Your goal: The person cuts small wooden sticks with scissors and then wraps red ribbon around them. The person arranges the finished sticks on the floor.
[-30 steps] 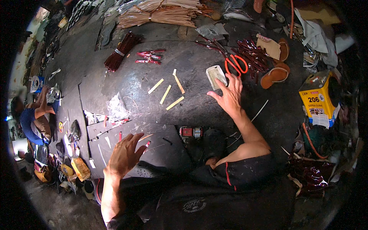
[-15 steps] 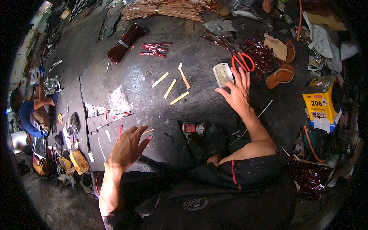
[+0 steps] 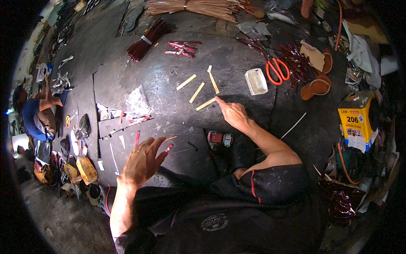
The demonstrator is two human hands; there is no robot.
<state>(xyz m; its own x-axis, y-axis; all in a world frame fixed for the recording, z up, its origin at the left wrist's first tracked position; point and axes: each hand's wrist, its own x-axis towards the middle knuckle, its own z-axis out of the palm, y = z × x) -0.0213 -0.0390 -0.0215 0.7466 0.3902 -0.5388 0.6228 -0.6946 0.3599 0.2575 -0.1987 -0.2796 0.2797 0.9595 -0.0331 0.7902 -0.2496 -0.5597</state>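
My right hand (image 3: 235, 115) reaches in from the right, its fingers drawn together and the index fingertip at the right end of a pale yellow strip (image 3: 205, 105). That strip still lies on the dark floor; the grip on its end is partly hidden. Several more yellow strips (image 3: 197, 92) are spread just beyond it. At lower left, my left hand (image 3: 144, 163) hovers palm down, thumb apart from the fingers. A thin pale stick (image 3: 171, 138) shows beside its fingertips and a small red piece (image 3: 169, 147) beside its thumb; whether the hand touches either is unclear.
A white tray (image 3: 257, 82) stands beside orange-handled scissors (image 3: 277, 71). Dark red strips (image 3: 182, 48) and a tied bundle (image 3: 146, 41) lie farther off. Brown sandals (image 3: 316, 87) and a yellow can (image 3: 357, 120) are at right. Another person (image 3: 37, 112) sits far left.
My right hand has left the white tray's edge and moved left to the yellow strip, its spread fingers now drawn together. The left hand has hardly moved. The whole view has shifted slightly.
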